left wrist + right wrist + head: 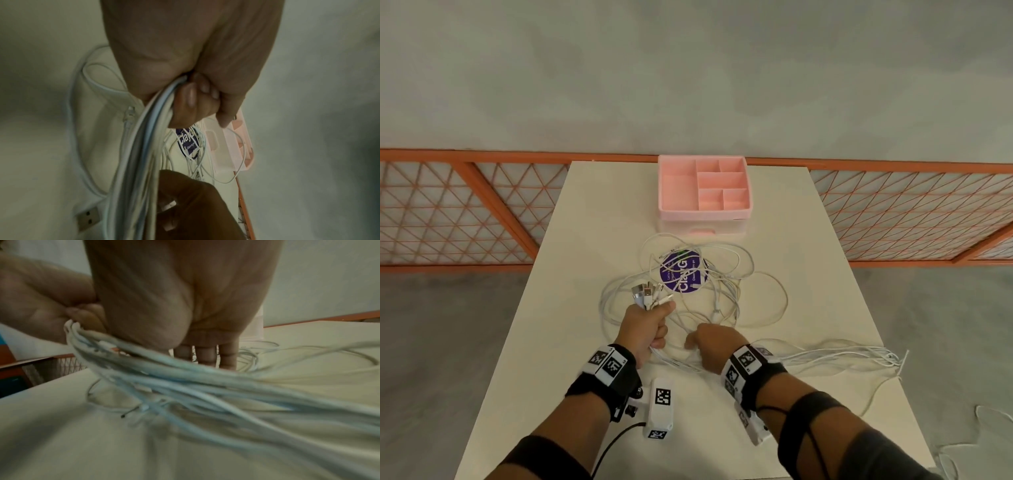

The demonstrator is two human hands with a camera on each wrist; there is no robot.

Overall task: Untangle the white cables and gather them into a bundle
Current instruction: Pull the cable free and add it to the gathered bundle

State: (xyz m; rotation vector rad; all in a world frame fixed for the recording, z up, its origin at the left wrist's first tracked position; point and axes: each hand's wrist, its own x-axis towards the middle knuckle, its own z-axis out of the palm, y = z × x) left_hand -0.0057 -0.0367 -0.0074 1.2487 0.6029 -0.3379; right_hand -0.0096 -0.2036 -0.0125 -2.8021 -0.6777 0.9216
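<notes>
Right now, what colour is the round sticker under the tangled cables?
Purple with white lettering; the round sticker shows best in the head view.

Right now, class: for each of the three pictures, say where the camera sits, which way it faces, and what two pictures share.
Head: worn high, facing forward-down at the cream table, both forearms showing.
Left wrist: along the left hand gripping white cables.
Right wrist: along the right hand, fingers extended beyond cable strands.
Shared: the round purple sticker and pink plastic organiser tray appear in head and left-wrist views.
</notes>
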